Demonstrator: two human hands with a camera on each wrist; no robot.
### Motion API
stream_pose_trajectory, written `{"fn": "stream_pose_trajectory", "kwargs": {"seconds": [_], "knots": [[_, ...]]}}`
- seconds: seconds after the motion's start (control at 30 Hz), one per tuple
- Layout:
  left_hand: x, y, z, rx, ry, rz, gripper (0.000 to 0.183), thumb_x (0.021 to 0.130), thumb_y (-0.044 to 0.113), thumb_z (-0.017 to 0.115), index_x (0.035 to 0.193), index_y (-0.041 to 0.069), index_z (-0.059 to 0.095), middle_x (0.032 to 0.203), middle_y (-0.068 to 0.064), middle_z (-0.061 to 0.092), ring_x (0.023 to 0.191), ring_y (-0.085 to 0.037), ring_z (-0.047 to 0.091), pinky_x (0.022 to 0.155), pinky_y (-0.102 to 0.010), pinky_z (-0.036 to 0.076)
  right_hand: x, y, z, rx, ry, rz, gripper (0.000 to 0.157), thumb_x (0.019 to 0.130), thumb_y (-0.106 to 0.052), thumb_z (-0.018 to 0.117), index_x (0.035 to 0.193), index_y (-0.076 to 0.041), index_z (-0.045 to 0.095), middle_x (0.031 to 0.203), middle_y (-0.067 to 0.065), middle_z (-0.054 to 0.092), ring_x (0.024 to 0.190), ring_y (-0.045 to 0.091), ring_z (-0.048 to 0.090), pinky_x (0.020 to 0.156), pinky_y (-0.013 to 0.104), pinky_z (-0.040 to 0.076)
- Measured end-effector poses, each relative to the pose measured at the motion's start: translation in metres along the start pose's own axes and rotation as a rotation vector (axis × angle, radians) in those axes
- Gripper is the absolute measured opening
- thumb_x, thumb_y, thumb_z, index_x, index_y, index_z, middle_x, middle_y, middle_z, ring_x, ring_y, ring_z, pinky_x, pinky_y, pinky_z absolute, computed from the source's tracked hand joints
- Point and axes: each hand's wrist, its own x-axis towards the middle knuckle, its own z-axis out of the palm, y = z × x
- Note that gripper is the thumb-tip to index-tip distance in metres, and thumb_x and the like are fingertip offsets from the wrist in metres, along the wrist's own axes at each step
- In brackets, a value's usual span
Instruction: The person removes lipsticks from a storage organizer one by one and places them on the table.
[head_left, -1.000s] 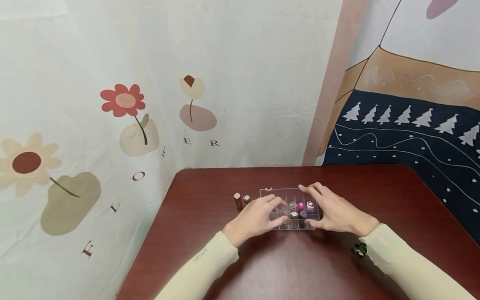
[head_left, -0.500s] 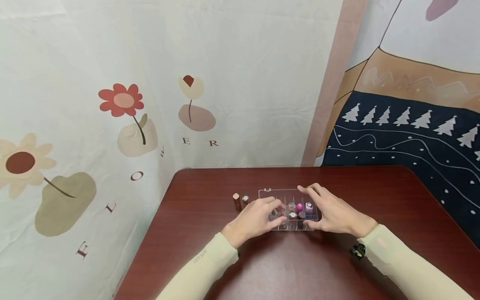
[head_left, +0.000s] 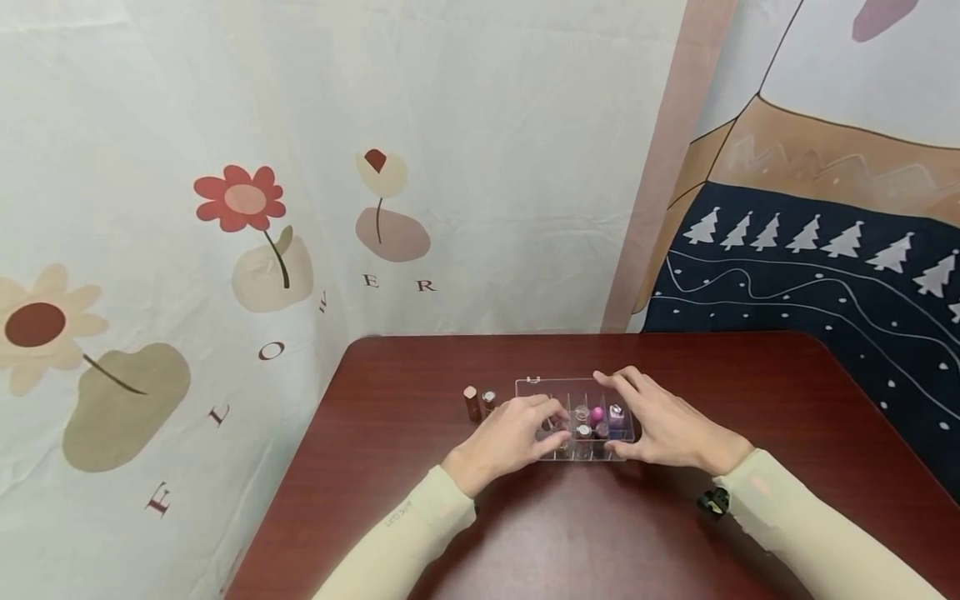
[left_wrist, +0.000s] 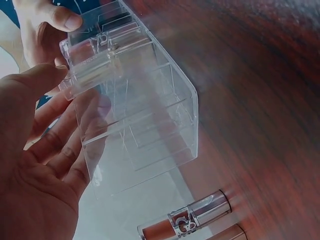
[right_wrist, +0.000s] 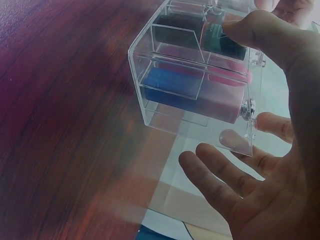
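Note:
A clear plastic cosmetics organizer (head_left: 555, 386) with divided compartments stands on the table, holding several tubes and bottles. My left hand (head_left: 506, 435) is over its left part. In the left wrist view, the thumb and fingers pinch a clear-ended lip gloss tube (left_wrist: 92, 70) in a compartment. My right hand (head_left: 671, 423) grips the organizer's right end, thumb at the front and fingers toward the back. Near it in the right wrist view are a blue-and-pink bottle (right_wrist: 195, 95) and a bright pink item (right_wrist: 227, 75). A lip gloss (left_wrist: 185, 220) lies outside the organizer in the left wrist view.
On the dark red table (head_left: 570, 533), a brown lipstick-like tube (head_left: 472, 403) and a silver-topped tube (head_left: 490, 400) stand left of the organizer. A printed cloth (head_left: 487, 167) hangs along the table's back and left sides.
The left fingers have shifted slightly within the left part of the organizer. The right hand keeps its grip; the whole view has drifted a little.

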Motion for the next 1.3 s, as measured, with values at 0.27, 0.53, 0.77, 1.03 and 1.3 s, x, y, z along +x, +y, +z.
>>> {"fn": "stream_pose_trajectory", "kwargs": {"seconds": [0.27,0.53,0.77,1.03,1.3], "knots": [[-0.003,0.001,-0.005,-0.033,0.051,0.008,0.018,0.110,0.026,0.085,0.124,0.016,0.082,0.113,0.002,0.084,0.088,-0.010,0.077,0.083,-0.021,0.064,0.000,-0.001,0.000,0.000,-0.012,0.018,0.106,0.086,-0.041,0.102,0.174,-0.012,0.050,0.147,0.011,0.062,0.124,0.024,0.065,0.098,0.049,0.069],[-0.007,0.002,-0.007,-0.050,0.133,0.054,0.019,0.108,0.022,0.086,0.124,0.013,0.081,0.113,0.000,0.084,0.091,-0.013,0.080,0.085,-0.017,0.064,-0.002,-0.003,0.001,0.001,-0.002,0.020,0.104,0.086,-0.041,0.103,0.172,-0.011,0.052,0.145,0.012,0.063,0.124,0.024,0.066,0.097,0.049,0.068],[-0.008,0.001,-0.015,-0.067,0.177,0.077,0.021,0.107,0.020,0.087,0.125,0.011,0.081,0.114,-0.002,0.084,0.089,-0.016,0.082,0.085,-0.018,0.066,-0.001,-0.002,0.001,-0.007,-0.001,0.022,0.104,0.086,-0.042,0.102,0.172,-0.012,0.052,0.144,0.010,0.063,0.123,0.023,0.066,0.097,0.048,0.069],[-0.012,-0.001,-0.023,-0.044,0.222,0.089,0.023,0.105,0.019,0.089,0.125,0.010,0.081,0.112,-0.002,0.082,0.088,-0.017,0.081,0.083,-0.021,0.067,-0.002,-0.004,0.005,-0.008,0.009,0.041,0.104,0.085,-0.047,0.102,0.171,-0.015,0.053,0.146,0.007,0.062,0.121,0.022,0.067,0.082,0.040,0.067],[-0.015,-0.004,-0.027,-0.026,0.229,0.100,0.020,0.106,0.018,0.087,0.124,0.011,0.082,0.111,-0.001,0.082,0.090,-0.016,0.082,0.084,-0.023,0.067,-0.002,-0.004,0.005,-0.014,0.017,0.053,0.104,0.085,-0.045,0.102,0.171,-0.015,0.052,0.146,0.008,0.063,0.122,0.024,0.067,0.074,0.037,0.065]]}}
